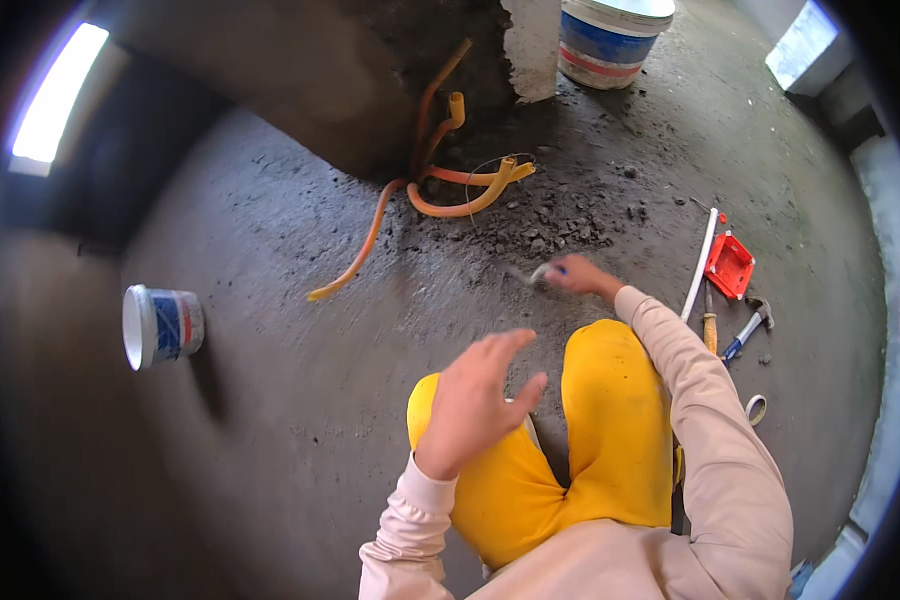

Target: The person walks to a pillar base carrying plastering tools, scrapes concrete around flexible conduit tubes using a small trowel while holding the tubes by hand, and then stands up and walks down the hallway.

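- Grey, rough concrete floor [300, 400]
- Dark wall [300, 70] at the top
- Bright white opening [60, 95], upper left
- Pale wall [892, 200] curving along the right

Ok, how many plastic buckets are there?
2: a small bucket at the left, and a larger bucket at the top beside the wall corner, which may hide others.

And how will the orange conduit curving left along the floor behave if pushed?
The orange conduit will likely bend springily, since it curves without visible kinks. It's probably light, being slim and tubular. It may pivot rather than slide freely, as its inner end seems to run into the base of the dark wall.
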The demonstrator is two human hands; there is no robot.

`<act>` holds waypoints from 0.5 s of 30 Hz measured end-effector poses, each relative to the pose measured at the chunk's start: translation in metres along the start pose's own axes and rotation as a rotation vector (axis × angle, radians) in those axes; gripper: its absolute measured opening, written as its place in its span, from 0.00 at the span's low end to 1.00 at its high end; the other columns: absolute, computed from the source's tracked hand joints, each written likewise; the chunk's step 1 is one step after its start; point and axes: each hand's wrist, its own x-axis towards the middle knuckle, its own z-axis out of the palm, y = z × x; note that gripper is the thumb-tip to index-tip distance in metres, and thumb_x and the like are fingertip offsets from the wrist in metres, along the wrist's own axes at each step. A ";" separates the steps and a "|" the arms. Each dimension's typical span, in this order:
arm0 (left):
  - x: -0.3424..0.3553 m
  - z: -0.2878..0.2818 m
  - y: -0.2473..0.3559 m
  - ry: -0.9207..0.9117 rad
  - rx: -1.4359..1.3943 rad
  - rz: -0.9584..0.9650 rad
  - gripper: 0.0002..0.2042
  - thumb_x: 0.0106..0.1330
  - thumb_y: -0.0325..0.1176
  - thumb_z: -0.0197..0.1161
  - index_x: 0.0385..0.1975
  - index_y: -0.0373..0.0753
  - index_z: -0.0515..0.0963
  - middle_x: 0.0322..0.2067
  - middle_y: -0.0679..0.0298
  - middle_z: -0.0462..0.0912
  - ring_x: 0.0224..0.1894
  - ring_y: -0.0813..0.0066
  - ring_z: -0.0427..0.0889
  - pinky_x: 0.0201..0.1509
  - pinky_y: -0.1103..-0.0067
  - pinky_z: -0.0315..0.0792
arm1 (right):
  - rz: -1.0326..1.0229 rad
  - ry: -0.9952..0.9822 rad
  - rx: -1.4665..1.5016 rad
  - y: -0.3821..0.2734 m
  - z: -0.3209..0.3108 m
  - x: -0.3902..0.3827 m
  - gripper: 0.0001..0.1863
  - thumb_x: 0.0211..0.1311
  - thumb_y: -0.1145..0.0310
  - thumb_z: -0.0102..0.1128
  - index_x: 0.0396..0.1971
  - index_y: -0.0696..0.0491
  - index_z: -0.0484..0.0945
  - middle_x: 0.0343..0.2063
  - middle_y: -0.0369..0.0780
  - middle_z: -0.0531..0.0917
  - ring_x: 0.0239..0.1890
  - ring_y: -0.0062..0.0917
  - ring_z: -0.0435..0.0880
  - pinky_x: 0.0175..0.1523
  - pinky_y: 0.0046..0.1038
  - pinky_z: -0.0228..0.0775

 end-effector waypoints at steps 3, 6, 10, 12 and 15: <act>0.038 -0.006 -0.050 0.053 -0.168 -0.115 0.17 0.55 0.27 0.62 0.46 0.37 0.75 0.41 0.57 0.81 0.44 0.62 0.81 0.48 0.73 0.73 | 0.309 0.117 0.071 0.011 -0.036 0.006 0.17 0.65 0.57 0.52 0.35 0.57 0.80 0.29 0.52 0.82 0.33 0.49 0.79 0.40 0.42 0.69; 0.092 0.005 -0.079 0.165 -0.275 -0.256 0.19 0.53 0.21 0.58 0.48 0.34 0.72 0.43 0.55 0.79 0.48 0.61 0.79 0.52 0.72 0.71 | 0.409 0.373 -0.169 0.044 -0.087 -0.011 0.16 0.66 0.58 0.52 0.37 0.57 0.79 0.29 0.53 0.81 0.33 0.51 0.78 0.40 0.42 0.68; 0.133 0.011 -0.130 0.212 -0.232 -0.258 0.26 0.48 0.16 0.58 0.52 0.31 0.67 0.52 0.49 0.71 0.58 0.55 0.69 0.63 0.69 0.62 | 0.423 0.535 -0.175 0.038 -0.124 -0.032 0.18 0.64 0.55 0.54 0.41 0.56 0.78 0.33 0.51 0.82 0.38 0.49 0.79 0.41 0.42 0.69; 0.145 0.015 -0.166 0.259 -0.114 -0.184 0.28 0.47 0.19 0.60 0.53 0.31 0.67 0.52 0.48 0.70 0.60 0.53 0.67 0.65 0.68 0.59 | 0.386 0.334 -0.018 0.017 -0.136 -0.041 0.18 0.63 0.55 0.55 0.40 0.55 0.78 0.32 0.50 0.82 0.37 0.48 0.79 0.40 0.41 0.69; 0.166 0.022 -0.190 0.276 0.066 -0.175 0.36 0.45 0.24 0.67 0.59 0.33 0.61 0.58 0.46 0.64 0.65 0.50 0.59 0.67 0.62 0.54 | 0.292 0.231 -0.051 0.026 -0.132 -0.066 0.18 0.61 0.55 0.57 0.41 0.55 0.79 0.34 0.50 0.82 0.38 0.45 0.80 0.42 0.39 0.70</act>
